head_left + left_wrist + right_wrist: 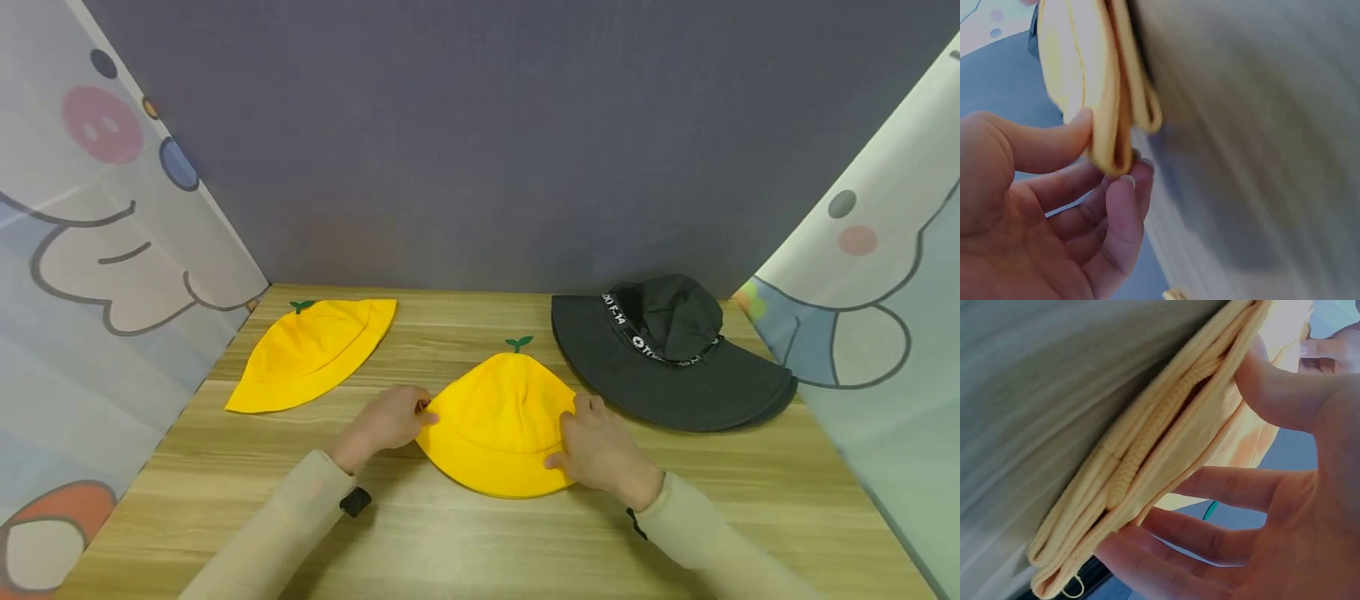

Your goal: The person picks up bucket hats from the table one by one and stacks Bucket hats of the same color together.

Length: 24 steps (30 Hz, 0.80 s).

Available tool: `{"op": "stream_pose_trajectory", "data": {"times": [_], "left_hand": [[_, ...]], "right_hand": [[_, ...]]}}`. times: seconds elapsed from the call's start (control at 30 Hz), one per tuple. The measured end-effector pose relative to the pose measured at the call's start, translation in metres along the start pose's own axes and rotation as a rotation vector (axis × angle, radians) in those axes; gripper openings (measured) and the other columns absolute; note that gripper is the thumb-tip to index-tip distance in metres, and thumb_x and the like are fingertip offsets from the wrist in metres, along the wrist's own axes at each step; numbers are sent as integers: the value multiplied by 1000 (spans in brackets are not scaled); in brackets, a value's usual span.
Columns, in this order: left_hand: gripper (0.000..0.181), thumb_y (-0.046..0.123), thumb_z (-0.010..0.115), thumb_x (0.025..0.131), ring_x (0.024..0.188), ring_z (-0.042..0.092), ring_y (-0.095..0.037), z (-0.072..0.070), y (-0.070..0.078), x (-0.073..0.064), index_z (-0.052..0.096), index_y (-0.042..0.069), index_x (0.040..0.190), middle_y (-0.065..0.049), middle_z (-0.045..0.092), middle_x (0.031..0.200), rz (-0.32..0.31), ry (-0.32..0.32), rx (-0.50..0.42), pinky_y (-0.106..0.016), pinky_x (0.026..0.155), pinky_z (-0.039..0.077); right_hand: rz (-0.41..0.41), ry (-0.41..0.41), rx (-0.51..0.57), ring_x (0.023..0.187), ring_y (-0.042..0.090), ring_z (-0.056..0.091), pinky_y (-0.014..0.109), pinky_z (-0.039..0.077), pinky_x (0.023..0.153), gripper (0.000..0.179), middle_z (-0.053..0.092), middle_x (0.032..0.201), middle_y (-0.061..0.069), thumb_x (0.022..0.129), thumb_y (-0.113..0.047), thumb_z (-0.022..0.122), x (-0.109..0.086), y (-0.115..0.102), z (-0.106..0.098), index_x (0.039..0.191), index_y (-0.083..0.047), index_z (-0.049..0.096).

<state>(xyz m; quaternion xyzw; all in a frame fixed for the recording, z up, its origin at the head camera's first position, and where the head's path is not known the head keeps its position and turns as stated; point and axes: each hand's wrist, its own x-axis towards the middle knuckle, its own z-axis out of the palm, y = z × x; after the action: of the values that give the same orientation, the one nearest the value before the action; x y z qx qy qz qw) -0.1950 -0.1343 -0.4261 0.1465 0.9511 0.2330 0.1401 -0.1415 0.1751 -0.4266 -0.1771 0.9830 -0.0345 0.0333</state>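
A yellow bucket hat [495,417] with a green sprout on its top lies folded flat in the middle of the wooden table. At its left edge, my left hand [386,425] pinches the brim; the left wrist view has the thumb on one face and the fingertips behind the folded cloth [1100,94]. My right hand [603,450] holds the right side, thumb on the front of the brim and fingers along the crown. Up close in the right wrist view, the brim's layered edge [1166,444] shows stitching and a loose thread loop.
Another yellow hat [311,354] with a sprout lies folded at the back left. At the back right is a wide-brimmed black hat [667,367] with a lettered band, close to the middle hat. A dark grey panel [480,150] stands behind the table [465,558], with cartoon-printed sheets at both sides.
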Motion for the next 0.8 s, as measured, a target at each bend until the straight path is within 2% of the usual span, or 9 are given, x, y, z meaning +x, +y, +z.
{"op": "stream_pose_trajectory", "data": {"times": [0.07,0.2,0.3,0.4,0.63,0.8], "left_hand": [[14,15,66,100,71,54,-18,-7,-3,-1,71,3,103,-5,65,88,10,-2,-12,-32,64,48],[17,10,63,99,79,60,-21,-22,-10,1,72,0,110,-9,70,99,-11,8,13,-37,71,53],[19,12,62,98,78,60,-22,-31,-18,4,71,1,111,-9,70,98,-34,15,36,-39,71,53],[18,14,62,99,72,59,-21,-39,-28,6,70,1,108,-7,69,92,-49,44,42,-37,66,51],[16,11,61,99,65,57,-22,-59,-60,12,67,-2,104,-11,66,86,-19,256,85,-38,58,50],[17,8,57,97,67,57,-27,-70,-89,10,65,-4,104,-19,63,93,-56,401,146,-44,58,51]], "right_hand": [[1,-7,8,91,32,51,45,53,68,52,53,100,17,79,-48,85,0,0,-1,89,0,68],[4,-20,21,92,33,52,46,53,69,50,53,101,17,79,-46,86,1,-1,-2,88,0,69],[5,-24,18,93,34,52,47,53,70,50,54,103,18,79,-45,86,1,-1,-2,88,0,69],[3,-20,14,93,34,52,47,53,70,50,55,104,19,78,-45,86,1,-1,-2,88,0,69],[1,-9,6,92,34,53,47,53,67,50,55,103,20,78,-45,87,1,-1,-2,87,1,69],[6,-29,6,95,35,52,47,53,69,50,55,104,20,79,-45,86,1,-2,-2,88,1,69]]}}
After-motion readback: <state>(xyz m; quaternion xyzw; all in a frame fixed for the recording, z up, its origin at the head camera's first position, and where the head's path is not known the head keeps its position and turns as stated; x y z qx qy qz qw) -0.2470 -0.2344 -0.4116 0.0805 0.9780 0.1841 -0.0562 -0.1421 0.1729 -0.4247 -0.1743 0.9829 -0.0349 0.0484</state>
